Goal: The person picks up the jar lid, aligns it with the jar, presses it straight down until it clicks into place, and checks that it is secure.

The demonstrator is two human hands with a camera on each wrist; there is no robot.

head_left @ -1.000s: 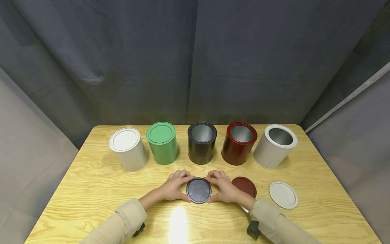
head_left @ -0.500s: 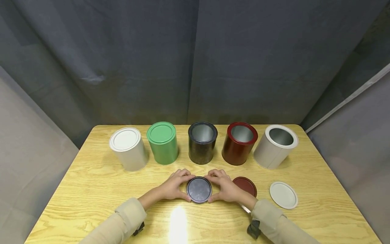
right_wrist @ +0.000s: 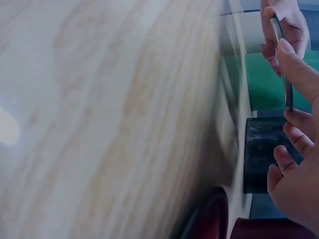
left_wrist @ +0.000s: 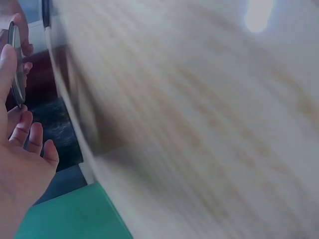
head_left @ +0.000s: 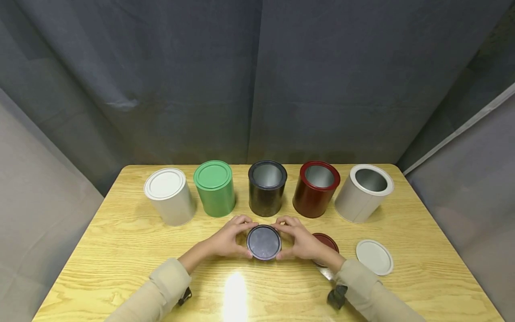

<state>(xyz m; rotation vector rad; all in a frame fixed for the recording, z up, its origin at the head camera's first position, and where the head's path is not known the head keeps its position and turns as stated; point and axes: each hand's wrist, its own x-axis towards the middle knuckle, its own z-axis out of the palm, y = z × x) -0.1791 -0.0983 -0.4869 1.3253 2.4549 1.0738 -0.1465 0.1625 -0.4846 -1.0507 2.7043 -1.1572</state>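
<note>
A round black can lid (head_left: pixel 263 242) is held by its rim between both hands, in front of the open black can (head_left: pixel 266 197). My left hand (head_left: pixel 227 238) pinches its left side with thumb and fingertips. On the opposite side my right hand (head_left: pixel 298 240) has the same pinch. Both wrist views show the lid (right_wrist: pixel 287 89) edge-on and raised off the tabletop. The other fingers of the left hand (left_wrist: pixel 22 169) are loosely bent and touch nothing.
Lidded white (head_left: pixel 170 201) and green (head_left: pixel 217 197) cans stand left; open red (head_left: pixel 311 201) and white (head_left: pixel 354 205) cans stand right. A red lid (head_left: pixel 327 241), partly under my right forearm, and a white lid (head_left: pixel 374 257) lie on the table. A metal strip (head_left: pixel 327 273) shows beside the forearm.
Both hands have lifted the black lid off the table and carried it slightly away from me, towards the black can. The cans and other lids stay where they were.
</note>
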